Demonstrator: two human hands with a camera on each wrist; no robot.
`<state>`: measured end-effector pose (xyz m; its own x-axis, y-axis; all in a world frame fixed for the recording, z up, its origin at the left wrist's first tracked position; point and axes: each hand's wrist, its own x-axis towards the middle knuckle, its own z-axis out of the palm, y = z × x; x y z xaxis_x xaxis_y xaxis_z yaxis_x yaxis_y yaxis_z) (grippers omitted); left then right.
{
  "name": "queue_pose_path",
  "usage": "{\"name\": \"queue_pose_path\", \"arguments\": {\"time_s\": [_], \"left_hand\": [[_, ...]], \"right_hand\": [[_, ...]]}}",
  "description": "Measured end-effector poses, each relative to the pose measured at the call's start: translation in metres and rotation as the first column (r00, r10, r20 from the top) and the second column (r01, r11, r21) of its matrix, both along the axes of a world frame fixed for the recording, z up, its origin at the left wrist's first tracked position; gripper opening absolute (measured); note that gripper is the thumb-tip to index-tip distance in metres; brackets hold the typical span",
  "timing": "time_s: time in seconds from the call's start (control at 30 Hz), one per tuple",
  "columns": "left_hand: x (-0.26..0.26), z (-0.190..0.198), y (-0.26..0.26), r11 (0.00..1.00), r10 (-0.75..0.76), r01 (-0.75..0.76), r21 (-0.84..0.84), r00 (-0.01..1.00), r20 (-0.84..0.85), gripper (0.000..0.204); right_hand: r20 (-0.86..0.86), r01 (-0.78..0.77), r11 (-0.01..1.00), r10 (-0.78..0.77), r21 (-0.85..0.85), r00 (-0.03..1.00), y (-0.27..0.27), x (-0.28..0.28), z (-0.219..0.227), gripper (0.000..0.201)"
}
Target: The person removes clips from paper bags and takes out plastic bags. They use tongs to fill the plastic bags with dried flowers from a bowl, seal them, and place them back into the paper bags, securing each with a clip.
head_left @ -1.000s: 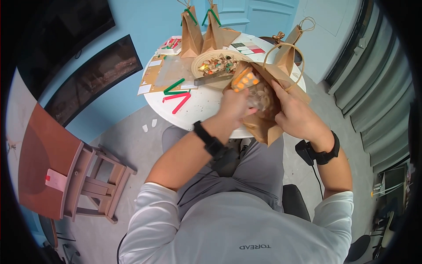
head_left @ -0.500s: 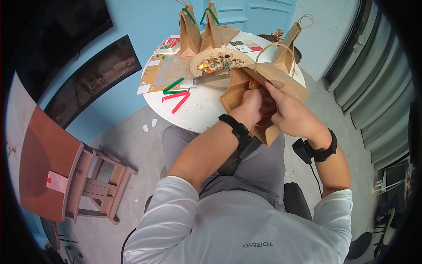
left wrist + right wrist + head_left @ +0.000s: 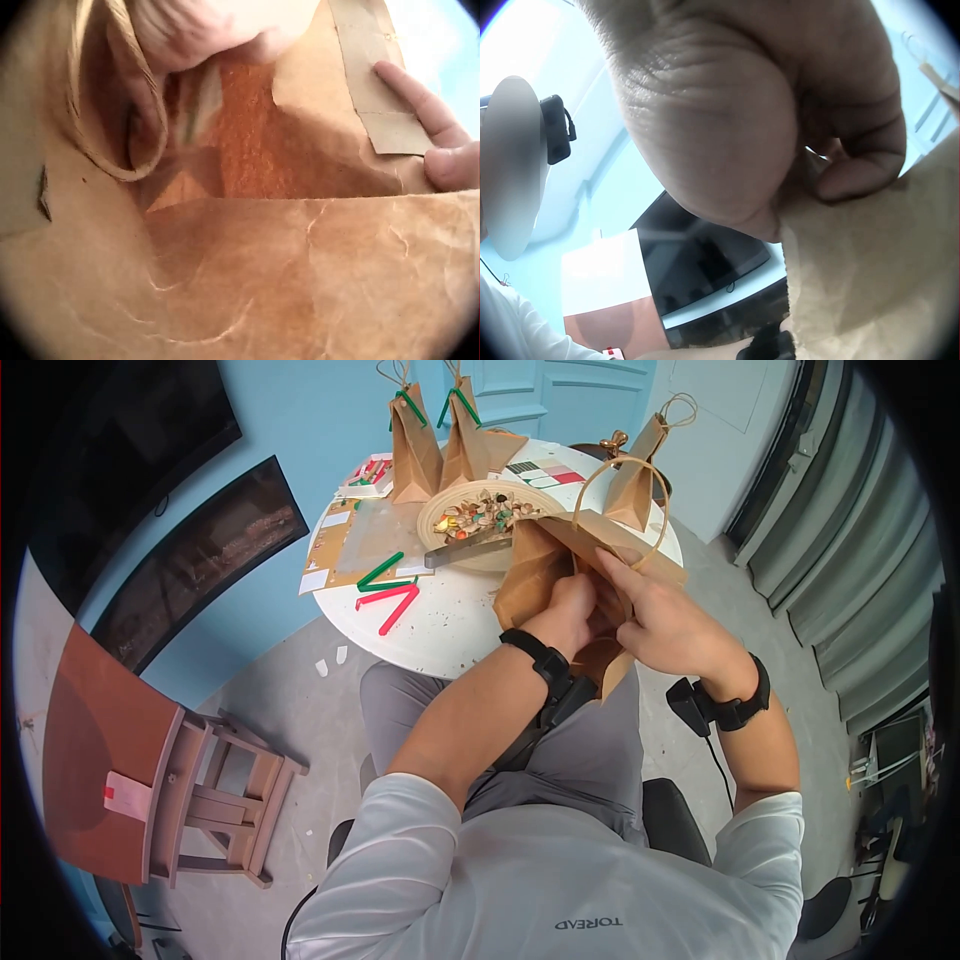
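A brown paper bag [image 3: 533, 565] with twisted handles stands tilted and open at the near right of the round table. My left hand [image 3: 572, 610] reaches into its mouth; in the left wrist view the hand [image 3: 217, 30] is at the top, beside a handle loop [image 3: 154, 97], with its fingertips mostly hidden. A pale, blurred strip [image 3: 201, 105] shows below it inside the bag. My right hand [image 3: 675, 622] grips the bag's right rim, and the right wrist view shows its thumb and fingers [image 3: 859, 176] pinching the paper edge.
A round tray [image 3: 435, 510] of dried pieces is left of the bag, a metal strip [image 3: 465, 548] across its near edge. Green strips [image 3: 380, 568] and red strips [image 3: 398, 610] lie nearer. Paper bags [image 3: 412, 455] stand behind, another [image 3: 632, 485] at back right.
My left hand has moved down into the bag, and the clear packet with orange patches it held is out of sight. My right hand keeps its hold on the rim. The head view has shifted slightly.
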<state>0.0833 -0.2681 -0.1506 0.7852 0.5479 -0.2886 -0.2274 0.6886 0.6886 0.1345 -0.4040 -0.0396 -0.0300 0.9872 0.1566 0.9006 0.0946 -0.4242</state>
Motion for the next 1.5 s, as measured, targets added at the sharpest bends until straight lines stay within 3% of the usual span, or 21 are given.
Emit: {"name": "queue_pose_path", "arguments": {"time_s": [0.03, 0.13, 0.23, 0.27, 0.33, 0.43, 0.47, 0.57, 0.6, 0.7, 0.73, 0.83, 0.87, 0.93, 1.03, 1.13, 1.27, 1.37, 1.4, 1.47, 1.5], "left_hand": [[0.003, -0.003, 0.000, 1.000, -0.003, 0.004, -0.021, 0.999, 0.052, 0.036], [0.002, -0.017, 0.010, 0.953, -0.298, 0.299, 0.038, 0.954, -0.044, 0.038], [-0.015, -0.019, 0.018, 0.810, -0.359, 0.452, 0.374, 0.886, -0.293, 0.037], [-0.021, -0.016, 0.021, 0.695, -0.334, 0.514, 0.502, 0.850, -0.408, 0.037], [-0.023, -0.002, 0.028, 0.258, -0.102, 0.642, 0.722, 0.761, -0.640, 0.036], [-0.046, 0.009, 0.015, -0.291, 0.577, 0.665, 0.688, 0.696, -0.428, 0.031], [-0.054, 0.035, 0.002, -0.290, 0.569, 0.721, 0.629, 0.659, -0.492, 0.031], [-0.048, 0.009, 0.007, -0.626, 0.505, 0.451, 0.636, 0.856, -0.111, 0.034], [-0.050, 0.001, 0.012, -0.619, 0.377, 0.342, 0.707, 0.919, -0.114, 0.037], [-0.053, -0.003, 0.020, -0.406, 0.348, 0.749, 0.524, 0.657, -0.669, 0.031], [-0.054, 0.003, 0.019, -0.339, 0.375, 0.764, 0.550, 0.645, -0.665, 0.038], [-0.087, 0.026, 0.020, -0.490, 0.304, 0.529, 0.693, 0.849, -0.433, 0.051], [-0.106, 0.055, 0.011, -0.378, 0.236, 0.645, 0.664, 0.761, -0.605, 0.054], [-0.146, 0.081, -0.003, -0.365, 0.115, 0.612, 0.702, 0.778, -0.618, 0.049], [-0.166, 0.047, 0.001, -0.711, 0.197, 0.255, 0.655, 0.967, -0.162, 0.037], [-0.151, 0.030, 0.006, -0.853, 0.341, 0.245, 0.462, 0.930, 0.135, 0.025], [-0.134, 0.029, 0.032, -0.804, 0.377, 0.240, 0.545, 0.914, 0.154, 0.015], [-0.119, 0.050, 0.031, -0.788, 0.369, 0.126, 0.603, 0.880, 0.298, 0.013], [-0.112, 0.057, 0.033, -0.777, 0.357, 0.073, 0.625, 0.869, 0.342, 0.014], [-0.101, 0.069, 0.034, -0.773, 0.335, -0.001, 0.634, 0.848, 0.411, 0.017], [-0.097, 0.073, 0.034, -0.780, 0.326, -0.019, 0.625, 0.840, 0.433, 0.018]], "right_hand": [[-0.003, 0.008, 1.000, -0.008, -0.015, 1.000, 0.000, -0.002, 0.001, 0.079], [0.028, 0.038, 0.999, -0.037, -0.016, 0.999, 0.002, 0.003, -0.002, 0.086], [0.061, 0.008, 0.999, -0.011, 0.046, 0.998, 0.004, 0.014, -0.009, 0.086], [0.054, 0.009, 0.999, -0.011, 0.044, 0.998, 0.002, 0.013, -0.010, 0.086], [0.054, 0.001, 0.999, -0.004, 0.045, 0.999, 0.002, 0.010, -0.007, 0.086], [0.047, -0.003, 0.999, 0.000, 0.049, 0.999, 0.002, 0.011, -0.010, 0.086], [0.043, 0.008, 0.999, -0.010, 0.032, 0.999, 0.002, 0.009, -0.008, 0.086], [0.047, 0.072, 0.997, -0.070, -0.042, 0.996, 0.000, 0.002, 0.002, 0.087], [0.060, 0.069, 0.997, -0.067, -0.025, 0.996, 0.002, 0.004, 0.001, 0.086], [0.098, 0.030, 0.999, -0.029, -0.010, 0.995, 0.004, 0.011, 0.000, 0.085], [0.109, 0.015, 1.000, -0.014, -0.010, 0.994, 0.004, 0.013, 0.000, 0.084], [0.072, 0.021, 0.999, -0.023, 0.030, 0.997, 0.003, 0.017, -0.001, 0.082], [0.078, 0.038, 0.999, -0.040, 0.025, 0.996, 0.002, 0.020, 0.001, 0.082], [0.093, 0.066, 0.998, -0.067, 0.005, 0.993, 0.001, 0.025, 0.009, 0.082], [0.031, 0.053, 0.999, -0.053, 0.001, 0.998, 0.004, 0.039, 0.018, 0.081], [0.058, 0.026, 0.999, -0.028, 0.046, 0.998, 0.007, 0.053, 0.022, 0.077], [-0.250, -0.001, 0.995, -0.025, -0.104, 0.968, 0.000, 0.058, 0.036, 0.056], [-0.143, -0.158, 0.938, 0.210, 0.309, 0.967, -0.013, 0.065, 0.013, 0.047], [-0.283, -0.222, 0.898, 0.341, 0.381, 0.896, -0.012, 0.073, 0.001, 0.072], [-0.418, -0.177, 0.801, 0.470, 0.572, 0.777, -0.017, 0.062, -0.016, 0.088], [-0.409, -0.115, 0.789, 0.431, 0.604, 0.804, -0.017, 0.065, -0.023, 0.094]]}}
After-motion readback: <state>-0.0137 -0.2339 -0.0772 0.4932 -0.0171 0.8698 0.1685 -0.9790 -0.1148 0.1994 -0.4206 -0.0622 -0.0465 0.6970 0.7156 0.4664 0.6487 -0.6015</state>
